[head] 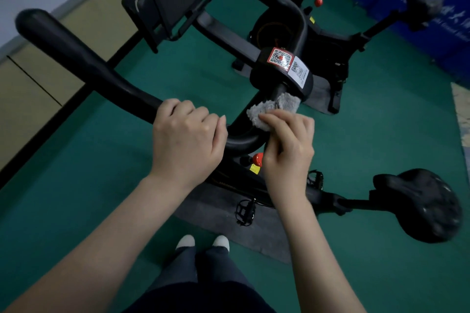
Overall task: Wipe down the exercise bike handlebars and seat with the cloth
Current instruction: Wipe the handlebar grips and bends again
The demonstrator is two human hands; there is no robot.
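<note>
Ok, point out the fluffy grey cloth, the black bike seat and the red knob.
fluffy grey cloth (273,109): head view, exposed pile.
black bike seat (429,206): head view, top padding.
red knob (258,159): head view, its cap.

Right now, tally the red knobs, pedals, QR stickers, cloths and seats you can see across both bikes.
Red knobs: 2, near bike, far bike
Pedals: 2
QR stickers: 2, red-bordered, white
Cloths: 1, grey cloth under the right hand
Seats: 2, near, far and blurred
Total: 9
</note>
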